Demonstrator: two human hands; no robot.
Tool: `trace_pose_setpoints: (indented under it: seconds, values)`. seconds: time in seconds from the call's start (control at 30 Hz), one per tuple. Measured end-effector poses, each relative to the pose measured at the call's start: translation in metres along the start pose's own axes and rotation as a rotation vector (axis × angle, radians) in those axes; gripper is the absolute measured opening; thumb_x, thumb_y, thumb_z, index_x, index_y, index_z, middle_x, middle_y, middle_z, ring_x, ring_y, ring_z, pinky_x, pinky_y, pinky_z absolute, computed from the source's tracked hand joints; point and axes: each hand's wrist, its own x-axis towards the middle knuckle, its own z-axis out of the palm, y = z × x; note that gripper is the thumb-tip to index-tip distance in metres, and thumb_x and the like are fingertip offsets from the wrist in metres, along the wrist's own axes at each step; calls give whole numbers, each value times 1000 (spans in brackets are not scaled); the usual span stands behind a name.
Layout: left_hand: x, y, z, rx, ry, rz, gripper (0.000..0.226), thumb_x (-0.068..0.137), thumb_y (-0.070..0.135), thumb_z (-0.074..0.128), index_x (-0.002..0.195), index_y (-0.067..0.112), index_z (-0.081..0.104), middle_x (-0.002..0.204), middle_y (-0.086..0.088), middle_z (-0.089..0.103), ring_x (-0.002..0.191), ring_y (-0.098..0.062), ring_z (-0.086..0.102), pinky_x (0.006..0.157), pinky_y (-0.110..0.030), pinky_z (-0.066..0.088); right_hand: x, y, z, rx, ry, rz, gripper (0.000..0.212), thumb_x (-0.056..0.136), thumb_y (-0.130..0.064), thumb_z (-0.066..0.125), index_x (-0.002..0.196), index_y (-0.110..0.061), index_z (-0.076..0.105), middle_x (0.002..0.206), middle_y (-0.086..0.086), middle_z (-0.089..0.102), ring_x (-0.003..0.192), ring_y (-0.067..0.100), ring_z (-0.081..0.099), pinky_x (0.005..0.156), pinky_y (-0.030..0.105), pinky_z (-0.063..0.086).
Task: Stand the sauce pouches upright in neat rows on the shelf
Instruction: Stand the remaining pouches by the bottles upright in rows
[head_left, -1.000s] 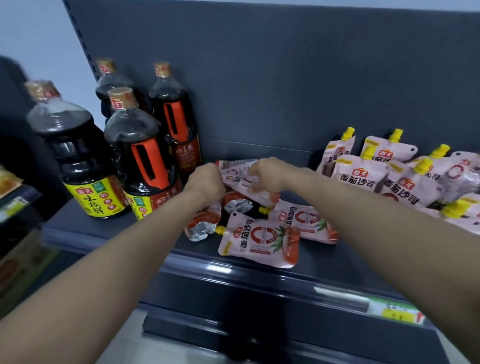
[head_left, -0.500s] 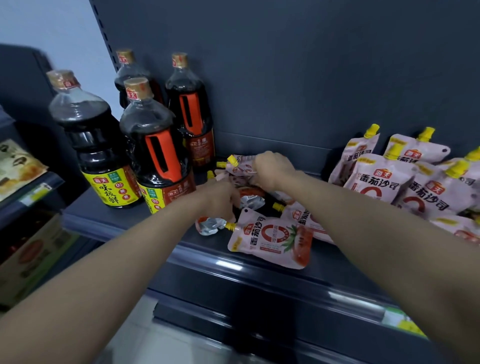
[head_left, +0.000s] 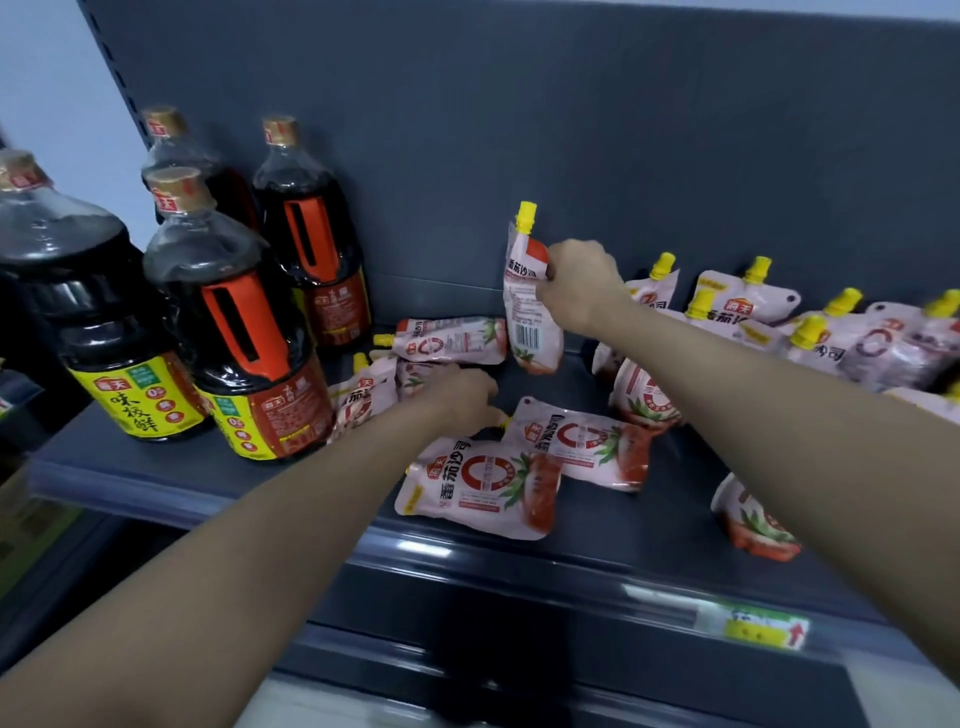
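Note:
Pink tomato-sauce pouches with yellow spouts lie scattered on the dark shelf (head_left: 156, 467). My right hand (head_left: 579, 291) grips one pouch (head_left: 527, 306) upright, spout up, its barcode side facing me, near the back panel. My left hand (head_left: 462, 397) rests palm down on the lying pouches in the middle, fingers on a pouch (head_left: 415, 379) that it partly hides; whether it grips it I cannot tell. Two pouches (head_left: 483, 486) (head_left: 582, 441) lie flat near the front. Another lies at the back (head_left: 452, 340). A group of pouches (head_left: 748, 312) stands upright at the right.
Several large dark soy-sauce bottles (head_left: 239, 322) with orange handles stand at the left of the shelf. A price tag (head_left: 753, 629) sits on the shelf's front rail. One pouch (head_left: 753, 525) leans near the front right, under my right forearm. Another shelf unit shows at far left.
My right hand has lifted one pouch off the pile and turned it upright near the back panel. My left hand stays low on the lying pouches. The view has shifted.

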Motion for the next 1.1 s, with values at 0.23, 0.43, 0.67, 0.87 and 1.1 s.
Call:
trace_pose_setpoints:
  seconds: [0.23, 0.43, 0.67, 0.87, 1.1]
  values:
    - [18, 21, 5, 237, -132, -87, 26, 90, 37, 51, 82, 13, 50, 116, -10, 57, 126, -36, 36, 106, -49, 26, -8, 18, -14, -24, 18, 65, 34, 87, -4, 49, 57, -12, 33, 83, 13, 50, 78, 31, 49, 65, 31, 37]
    - [23, 23, 15, 240, -67, -112, 42, 85, 50, 55, 112, 19, 60, 125, -7, 56, 126, -33, 31, 107, -50, 22, -12, 25, -5, 55, -9, 145, 37, 88, -8, 50, 56, -10, 33, 71, 13, 47, 73, 31, 48, 61, 30, 37]
    - [20, 16, 11, 83, 40, -87, 31, 79, 41, 67, 99, 16, 66, 112, -5, 63, 121, -29, 40, 105, -45, 25, -10, 28, 18, 90, -74, 249, 38, 93, -11, 48, 59, -11, 33, 87, 14, 50, 76, 29, 48, 61, 30, 36]
    - [13, 17, -3, -229, 164, -10, 17, 79, 19, 70, 85, 16, 55, 83, 0, 55, 86, -24, 55, 81, -36, 43, -1, 31, 28, 119, -106, 290, 32, 92, -7, 46, 62, -7, 38, 96, 22, 61, 78, 26, 48, 56, 27, 35]
    - [2, 33, -33, -413, 356, 114, 16, 76, 6, 69, 91, 10, 67, 81, 2, 59, 72, -15, 55, 55, -23, 45, -2, 29, 4, 88, -79, 239, 43, 93, -12, 47, 53, -10, 30, 55, 5, 33, 61, 27, 42, 43, 25, 22]
